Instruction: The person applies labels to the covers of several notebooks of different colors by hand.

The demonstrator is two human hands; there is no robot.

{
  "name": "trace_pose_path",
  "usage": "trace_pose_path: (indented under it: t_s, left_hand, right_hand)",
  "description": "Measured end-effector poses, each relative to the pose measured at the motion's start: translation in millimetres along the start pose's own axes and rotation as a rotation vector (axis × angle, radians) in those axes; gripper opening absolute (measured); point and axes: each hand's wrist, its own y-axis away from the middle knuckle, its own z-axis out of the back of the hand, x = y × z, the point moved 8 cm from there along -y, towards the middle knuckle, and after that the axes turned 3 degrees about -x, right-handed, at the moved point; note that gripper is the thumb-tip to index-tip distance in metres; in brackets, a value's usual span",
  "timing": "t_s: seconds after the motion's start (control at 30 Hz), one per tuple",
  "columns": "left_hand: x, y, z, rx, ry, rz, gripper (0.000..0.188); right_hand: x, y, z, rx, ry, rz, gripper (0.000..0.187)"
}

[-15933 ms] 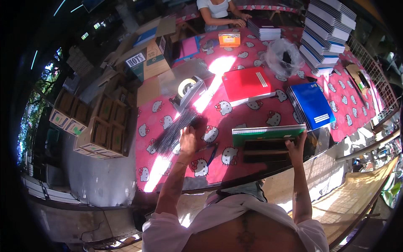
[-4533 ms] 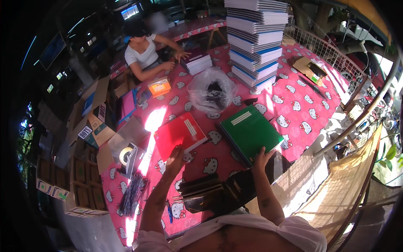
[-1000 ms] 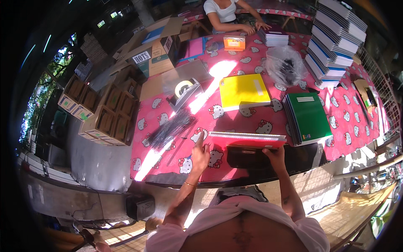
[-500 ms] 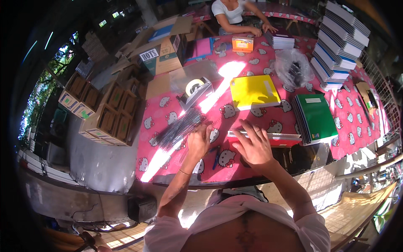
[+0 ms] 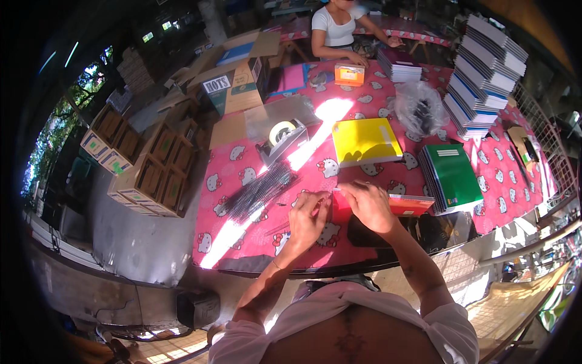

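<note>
A red notebook (image 5: 411, 206) lies near the table's front edge, its pale page edge on the far side. My right hand (image 5: 370, 207) is closed over its left part, with fingers bent at the far edge. At the notebook's left end my left hand (image 5: 308, 219) is closed, thumb and fingers pinched together. Whatever it pinches is too small to make out. Beyond my left hand lies a bundle of black spiral binding coils (image 5: 260, 189). A yellow notebook (image 5: 367, 142) lies farther off, and a stack of green notebooks (image 5: 451, 179) sits to the right.
A tape dispenser (image 5: 284, 138) stands beyond the coils. Clear plastic wrap (image 5: 419, 108) and a tall notebook stack (image 5: 485, 76) are at the right. An orange box (image 5: 350, 74) sits near a co-worker (image 5: 339, 30) across the table. Cardboard boxes (image 5: 160, 164) are stacked at the left.
My left hand has moved right, from beside the coils to the red notebook's left end. My right fingers have curled over the notebook. The co-worker has straightened up, one hand lifting off the purple-topped stack.
</note>
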Motion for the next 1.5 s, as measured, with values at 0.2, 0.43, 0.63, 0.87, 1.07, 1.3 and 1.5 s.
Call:
trace_pose_path:
  t_s: [0.2,0.43,0.63,0.87,1.07,1.3,1.5]
  left_hand:
    - [-1,-1,-6,-0.033,0.059,0.016,0.016]
    - [6,-12,-9,-0.052,-0.103,-0.034,0.012]
    - [-4,-38,-12,0.301,0.117,-0.066,0.029]
    - [-7,-41,-29,0.497,-0.062,-0.209,0.029]
    - [15,-44,-37,0.778,-0.105,0.005,0.024]
    - [-1,-49,-27,0.602,-0.125,-0.117,0.018]
    - [-27,-49,-20,0.341,-0.09,-0.359,0.023]
  right_hand:
    - [0,-2,0,0.001,-0.008,-0.006,0.019]
    - [5,-4,4,-0.006,-0.05,0.017,0.017]
    - [-5,-4,-1,0.073,-0.132,-0.003,0.016]
    - [-17,-11,-2,0.032,-0.284,0.077,0.018]
    - [-23,-11,0,0.042,-0.346,0.131,0.016]
    - [-22,-12,-2,0.106,-0.387,0.116,0.013]
    - [-26,-11,-4,0.098,-0.353,0.122,0.014]
